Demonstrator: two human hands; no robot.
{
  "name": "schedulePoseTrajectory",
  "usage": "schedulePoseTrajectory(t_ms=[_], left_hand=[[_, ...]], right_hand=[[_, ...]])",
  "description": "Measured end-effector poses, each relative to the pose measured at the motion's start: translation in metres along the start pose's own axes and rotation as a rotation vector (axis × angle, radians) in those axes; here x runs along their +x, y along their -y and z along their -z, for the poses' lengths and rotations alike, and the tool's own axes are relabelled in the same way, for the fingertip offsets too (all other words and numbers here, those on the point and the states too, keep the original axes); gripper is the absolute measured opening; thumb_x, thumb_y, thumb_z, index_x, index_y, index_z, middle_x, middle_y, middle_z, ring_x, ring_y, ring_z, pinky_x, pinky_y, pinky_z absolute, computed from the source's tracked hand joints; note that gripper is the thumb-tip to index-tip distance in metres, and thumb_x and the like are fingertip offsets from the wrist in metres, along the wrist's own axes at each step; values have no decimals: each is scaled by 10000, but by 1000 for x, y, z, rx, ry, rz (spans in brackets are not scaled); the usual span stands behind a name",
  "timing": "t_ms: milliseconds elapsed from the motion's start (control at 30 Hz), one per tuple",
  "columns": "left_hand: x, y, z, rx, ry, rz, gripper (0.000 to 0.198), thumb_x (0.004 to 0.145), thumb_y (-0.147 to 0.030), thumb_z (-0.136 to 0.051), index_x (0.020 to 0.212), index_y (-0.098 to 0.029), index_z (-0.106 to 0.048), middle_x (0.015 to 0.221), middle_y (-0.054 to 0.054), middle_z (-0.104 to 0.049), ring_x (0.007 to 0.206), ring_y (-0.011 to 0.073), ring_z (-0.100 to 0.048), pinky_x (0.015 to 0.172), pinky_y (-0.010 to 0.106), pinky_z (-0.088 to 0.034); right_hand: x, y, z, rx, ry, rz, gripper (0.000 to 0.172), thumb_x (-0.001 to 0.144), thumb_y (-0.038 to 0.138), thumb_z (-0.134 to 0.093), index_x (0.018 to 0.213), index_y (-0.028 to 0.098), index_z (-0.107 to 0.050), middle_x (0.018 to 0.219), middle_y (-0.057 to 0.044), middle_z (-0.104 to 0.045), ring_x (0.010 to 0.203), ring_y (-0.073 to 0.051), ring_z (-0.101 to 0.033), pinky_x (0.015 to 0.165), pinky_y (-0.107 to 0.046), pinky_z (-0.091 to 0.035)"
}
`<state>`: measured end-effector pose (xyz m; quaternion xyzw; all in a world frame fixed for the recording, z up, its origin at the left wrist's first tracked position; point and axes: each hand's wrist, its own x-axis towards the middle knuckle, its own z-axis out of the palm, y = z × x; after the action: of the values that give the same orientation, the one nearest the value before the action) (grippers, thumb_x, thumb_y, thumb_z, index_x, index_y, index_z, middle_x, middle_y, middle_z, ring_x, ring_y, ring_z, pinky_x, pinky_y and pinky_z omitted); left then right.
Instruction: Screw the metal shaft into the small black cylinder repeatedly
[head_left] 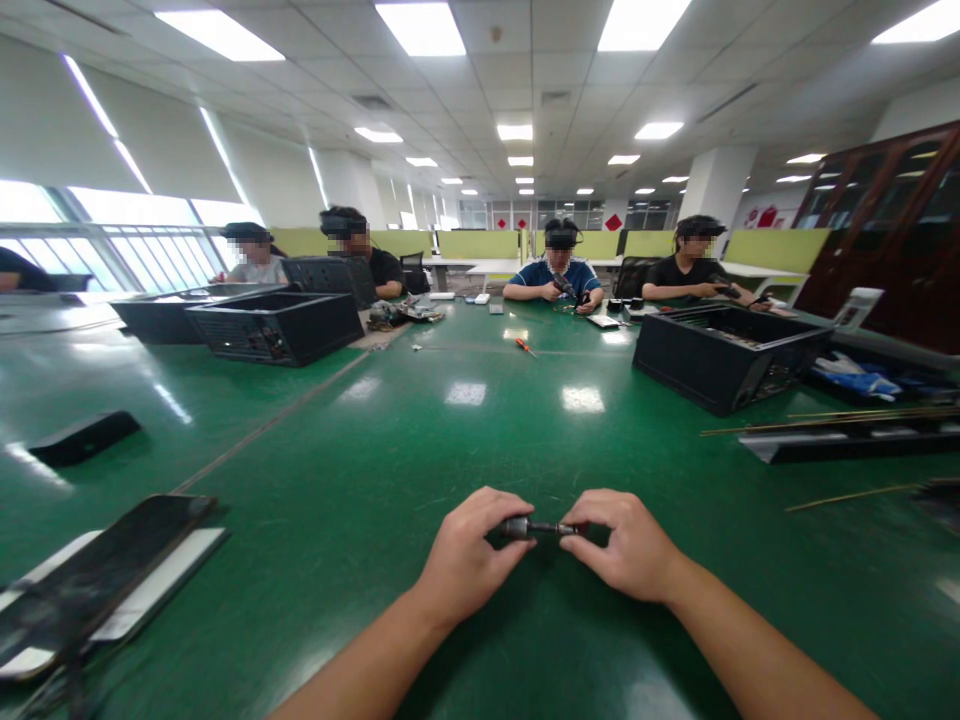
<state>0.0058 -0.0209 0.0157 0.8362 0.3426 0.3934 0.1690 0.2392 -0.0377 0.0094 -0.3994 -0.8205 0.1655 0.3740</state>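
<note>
Just above the green table, my left hand point(474, 550) pinches the thick end of a small dark rod-like part point(541, 528) between thumb and fingers. This part has a wide cylinder at the left and a thin shaft running to the right. Thumb and fingers of my right hand point(624, 545) close on the narrow, shinier tip. It lies about level between the two hands; its exact kind I cannot make out, and both ends are partly covered by fingers.
Black computer cases point(277, 325) stand at the left, another black case point(727, 355) at the right. An orange screwdriver point(525, 346) lies mid-table. Left are a dark flat panel point(112, 560) and a black piece point(86, 437); right, a metal rail point(847, 443). Several people sit opposite.
</note>
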Motion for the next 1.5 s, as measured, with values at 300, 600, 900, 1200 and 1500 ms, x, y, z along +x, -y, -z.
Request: schedulePoseTrajectory(t_ms=[300,600,900,1200,1500], left_hand=[[1,-2,1,16,-16,4,307,726,-105,-717,1001,-237,-678,957,33,-712,897,166,-654,826,316,-538],[1,-1,1,8,-30,-5,302,738,-113,-711,1010,-240,-677,951,36,-714,892,166,-657,828,318,-544],[2,-4,1,13,-31,1,284,733,-122,-712,995,-230,-684,946,49,-718,889,179,-662,825,334,-550],[2,-2,2,29,-26,-2,283,737,-132,-714,1001,-228,-677,943,49,-717,887,182,-663,818,333,-545],[2,5,3,101,-74,123,332,814,-257,-666,1143,-240,-617,1059,43,-697,980,183,-652,896,335,-516]], right_hand=[[-1,-1,1,-29,-4,0,64,801,229,-680,850,209,-716,786,-19,-702,734,-167,-633,721,-291,-449],[-1,-1,6,-37,8,3,53,808,232,-668,829,203,-707,773,-20,-699,723,-169,-629,711,-290,-444],[-1,-5,7,-51,23,-2,62,800,229,-664,839,205,-707,779,-24,-696,729,-173,-629,719,-297,-443],[-1,-5,11,-70,34,-10,62,798,233,-667,840,207,-703,788,-23,-696,740,-179,-629,726,-306,-440],[-1,-13,13,-57,11,-22,71,807,235,-659,821,192,-713,772,-34,-697,720,-169,-635,716,-291,-464]])
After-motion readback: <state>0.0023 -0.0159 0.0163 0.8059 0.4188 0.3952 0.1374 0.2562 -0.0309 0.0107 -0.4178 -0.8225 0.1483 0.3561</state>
